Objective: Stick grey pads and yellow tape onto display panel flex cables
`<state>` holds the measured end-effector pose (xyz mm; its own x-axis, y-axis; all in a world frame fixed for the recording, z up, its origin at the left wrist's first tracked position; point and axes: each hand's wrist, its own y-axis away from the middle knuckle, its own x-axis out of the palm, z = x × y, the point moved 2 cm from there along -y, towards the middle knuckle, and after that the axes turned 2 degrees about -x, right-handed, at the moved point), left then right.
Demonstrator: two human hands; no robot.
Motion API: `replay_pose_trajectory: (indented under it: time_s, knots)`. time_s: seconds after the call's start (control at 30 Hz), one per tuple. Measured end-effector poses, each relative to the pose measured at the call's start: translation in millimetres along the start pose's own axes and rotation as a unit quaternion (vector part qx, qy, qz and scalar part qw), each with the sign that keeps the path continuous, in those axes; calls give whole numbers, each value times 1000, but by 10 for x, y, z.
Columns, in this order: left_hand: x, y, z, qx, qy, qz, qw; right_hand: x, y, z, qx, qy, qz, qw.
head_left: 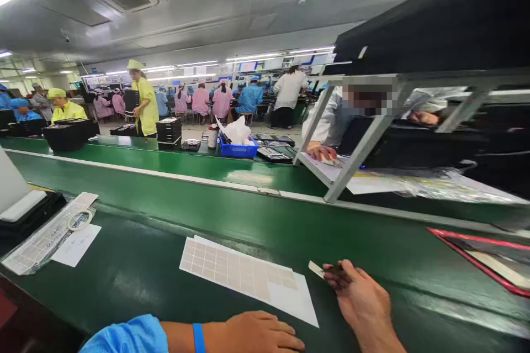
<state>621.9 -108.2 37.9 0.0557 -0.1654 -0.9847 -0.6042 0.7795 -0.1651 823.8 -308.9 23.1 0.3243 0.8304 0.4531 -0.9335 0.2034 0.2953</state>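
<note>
A white sheet (232,269) bearing a grid of beige labels lies on the dark green bench, with bare white backing at its right end. My left hand (263,333) rests palm down just below the sheet, fingers pointing right, with nothing visible in it. A blue band circles that wrist. To the right of the sheet, my right hand (358,292) is raised with its fingers curled round a small dark item. A pale strip (316,269) sticks out beyond the fingertips on the left. The rest of the item is hidden by the fingers.
At left lie a tape roll (80,220), a bagged label sheet (45,237) and a white paper (77,245). A red-edged frame (488,262) is at right. Beyond the bench are a metal rack (360,154), a blue basket (238,149) and black stacks. Several people work farther back.
</note>
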Motion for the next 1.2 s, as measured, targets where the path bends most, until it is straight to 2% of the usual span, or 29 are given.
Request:
replay_pose_trajectory:
  time_s: [0.13,0.27,0.37,0.47,0.53,0.6,0.67,0.73,0.83,0.97,1.07,1.2]
  knots:
    - [-196,30,-53,-17,2,-6,1000,29,58,22,-5,-13,12,1000]
    - [-353,21,-84,-42,20,16,999,36,169,89,-1,-32,18,999]
    - [-520,-38,-65,-63,38,72,995,-72,226,203,-1,-52,4,999]
    - [-770,-199,40,-59,49,130,988,-321,213,415,-13,-74,-24,997]
    - [-962,-417,155,-50,48,142,987,-546,177,606,-23,-90,-52,994]
    - [-1127,-755,294,-53,37,146,987,-776,130,809,-28,-110,-82,990]
    - [-1234,-1215,461,-70,21,139,988,-976,66,994,-29,-129,-108,985]
    - [-1264,-1774,672,-102,11,122,987,-1129,-16,1136,-31,-144,-127,981]
    - [-1154,-2692,1064,-164,12,94,982,-1280,-144,1245,-38,-154,-141,977]
    - [-749,-3808,1573,-228,41,72,970,-1415,-205,1232,-73,-145,-146,976]
    - [-331,-4429,1819,-261,71,55,961,-1500,-141,1185,-121,-117,-158,973]
    - [165,-4997,1973,-293,104,33,950,-1583,-21,1156,-143,-84,-185,969]
